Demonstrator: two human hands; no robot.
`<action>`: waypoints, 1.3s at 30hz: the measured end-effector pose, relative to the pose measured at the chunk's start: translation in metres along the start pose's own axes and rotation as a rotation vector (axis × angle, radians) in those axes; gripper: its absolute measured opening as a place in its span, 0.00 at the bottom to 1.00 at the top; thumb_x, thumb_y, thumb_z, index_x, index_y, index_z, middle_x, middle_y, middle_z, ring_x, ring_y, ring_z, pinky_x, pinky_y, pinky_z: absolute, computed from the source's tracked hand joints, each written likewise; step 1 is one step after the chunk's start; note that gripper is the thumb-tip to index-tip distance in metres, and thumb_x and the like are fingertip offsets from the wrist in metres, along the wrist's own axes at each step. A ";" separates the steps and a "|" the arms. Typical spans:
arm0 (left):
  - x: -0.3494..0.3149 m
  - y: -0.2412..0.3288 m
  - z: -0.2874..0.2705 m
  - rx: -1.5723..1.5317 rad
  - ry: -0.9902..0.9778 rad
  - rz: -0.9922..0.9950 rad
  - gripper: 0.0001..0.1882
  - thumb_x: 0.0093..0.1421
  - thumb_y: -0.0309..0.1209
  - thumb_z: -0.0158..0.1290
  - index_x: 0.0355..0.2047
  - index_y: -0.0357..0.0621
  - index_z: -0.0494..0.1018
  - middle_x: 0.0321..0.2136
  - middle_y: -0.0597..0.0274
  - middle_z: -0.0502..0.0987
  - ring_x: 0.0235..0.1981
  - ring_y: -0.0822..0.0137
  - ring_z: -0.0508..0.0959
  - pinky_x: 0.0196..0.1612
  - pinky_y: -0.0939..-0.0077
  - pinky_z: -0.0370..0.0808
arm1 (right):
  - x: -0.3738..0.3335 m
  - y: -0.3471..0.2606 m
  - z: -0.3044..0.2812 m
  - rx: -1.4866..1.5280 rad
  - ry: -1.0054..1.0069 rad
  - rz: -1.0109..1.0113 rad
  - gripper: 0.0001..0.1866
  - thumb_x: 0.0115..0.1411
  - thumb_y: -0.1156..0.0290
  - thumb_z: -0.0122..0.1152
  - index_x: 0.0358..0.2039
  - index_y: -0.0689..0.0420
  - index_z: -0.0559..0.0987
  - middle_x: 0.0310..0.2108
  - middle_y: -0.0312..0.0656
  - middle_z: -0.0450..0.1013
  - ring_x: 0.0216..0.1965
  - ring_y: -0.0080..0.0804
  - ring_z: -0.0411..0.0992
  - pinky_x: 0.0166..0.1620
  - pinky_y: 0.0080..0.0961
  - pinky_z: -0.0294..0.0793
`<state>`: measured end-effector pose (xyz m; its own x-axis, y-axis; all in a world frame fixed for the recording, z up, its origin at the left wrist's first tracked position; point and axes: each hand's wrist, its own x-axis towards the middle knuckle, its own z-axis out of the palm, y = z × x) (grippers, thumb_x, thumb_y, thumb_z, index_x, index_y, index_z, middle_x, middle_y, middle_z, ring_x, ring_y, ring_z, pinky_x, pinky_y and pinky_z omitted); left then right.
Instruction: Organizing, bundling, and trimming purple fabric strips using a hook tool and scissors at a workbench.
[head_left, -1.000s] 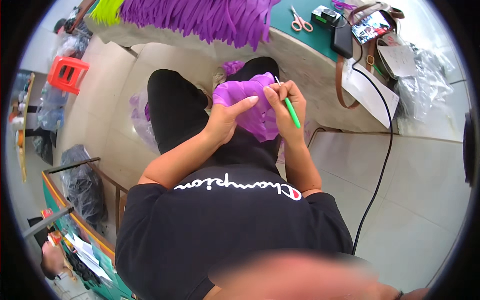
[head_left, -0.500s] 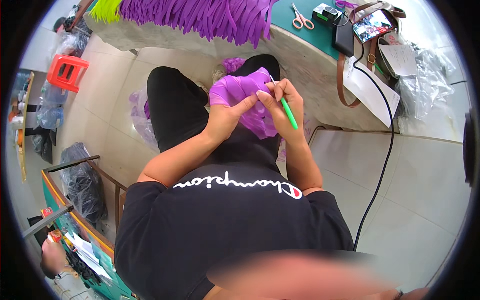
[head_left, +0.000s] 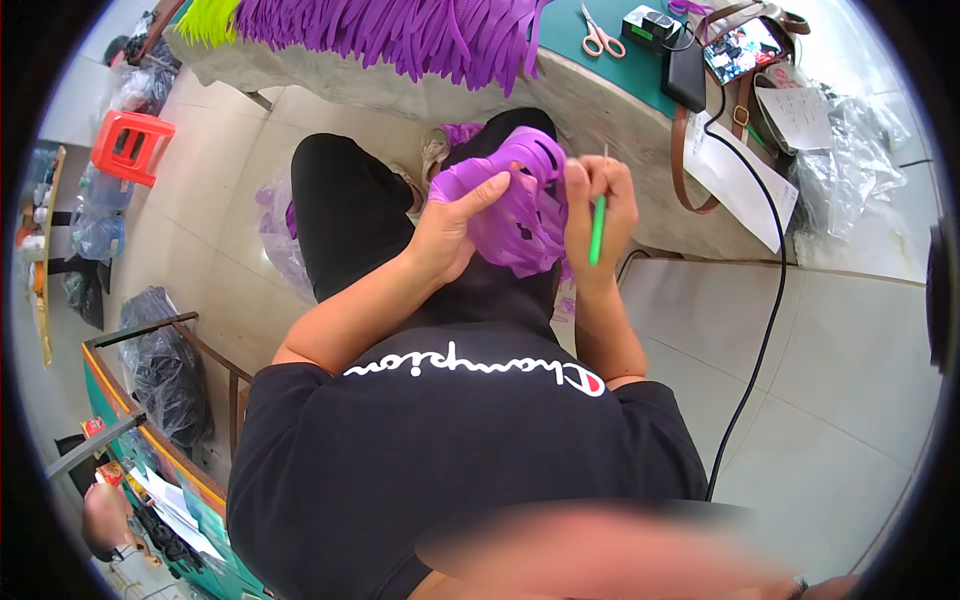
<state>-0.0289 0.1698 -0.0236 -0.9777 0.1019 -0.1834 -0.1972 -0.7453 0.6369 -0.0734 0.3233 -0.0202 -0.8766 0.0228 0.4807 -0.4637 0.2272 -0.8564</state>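
Over my lap, my left hand (head_left: 450,228) grips a thin, stretchy purple sheet (head_left: 515,235) by its near left side, thumb on top. Dark slits and holes show in the sheet, and its upper right part curls into looped bands. Just to the right of it, my right hand (head_left: 606,195) is closed round a slim tool with a green handle (head_left: 597,238). A thin metal tip sticks up past the fingers; its exact shape is too blurred to tell. Whether the right fingertips touch the sheet's edge is unclear.
Purple strips (head_left: 400,35) and lime-green strips (head_left: 208,22) hang over the table's edge ahead. Scissors (head_left: 600,38), a lit phone (head_left: 742,50) and a brown strap bag (head_left: 700,190) lie at the right. A black cable (head_left: 770,330) runs down beside me. A red stool (head_left: 133,148) stands left.
My right hand has moved right, away from my left hand, and the green tool now points more upright. The purple sheet has opened out, showing slits and loops.
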 end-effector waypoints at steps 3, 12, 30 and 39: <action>0.000 0.002 0.004 -0.014 0.028 0.038 0.09 0.59 0.26 0.56 0.40 0.41 0.74 0.36 0.63 0.78 0.39 0.74 0.77 0.44 0.78 0.72 | -0.010 -0.005 0.001 0.125 -0.084 -0.139 0.17 0.54 0.84 0.62 0.22 0.56 0.61 0.31 0.43 0.74 0.31 0.23 0.70 0.36 0.19 0.70; 0.000 -0.005 -0.005 0.124 0.073 0.130 0.06 0.61 0.27 0.55 0.39 0.42 0.75 0.35 0.66 0.77 0.38 0.76 0.75 0.44 0.80 0.71 | -0.009 -0.003 0.017 0.210 -0.094 0.015 0.18 0.55 0.82 0.63 0.23 0.57 0.60 0.32 0.44 0.75 0.32 0.22 0.71 0.34 0.17 0.71; 0.010 0.024 -0.026 -0.116 0.208 0.291 0.18 0.66 0.35 0.48 0.52 0.39 0.68 0.49 0.56 0.75 0.48 0.66 0.75 0.53 0.67 0.71 | -0.023 0.117 -0.085 0.956 0.582 0.806 0.05 0.61 0.75 0.58 0.35 0.58 0.70 0.31 0.44 0.75 0.32 0.25 0.71 0.34 0.19 0.73; 0.007 0.043 -0.016 -0.063 0.248 0.415 0.18 0.66 0.33 0.49 0.53 0.38 0.68 0.50 0.59 0.75 0.46 0.68 0.75 0.49 0.69 0.73 | -0.120 0.289 -0.247 -0.088 0.837 0.666 0.04 0.53 0.77 0.56 0.31 0.62 0.74 0.26 0.44 0.75 0.27 0.34 0.74 0.27 0.29 0.72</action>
<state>-0.0431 0.1281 -0.0101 -0.9247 -0.3669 -0.1015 0.2178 -0.7286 0.6493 -0.0705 0.6264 -0.2786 -0.5674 0.8202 -0.0731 0.1153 -0.0088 -0.9933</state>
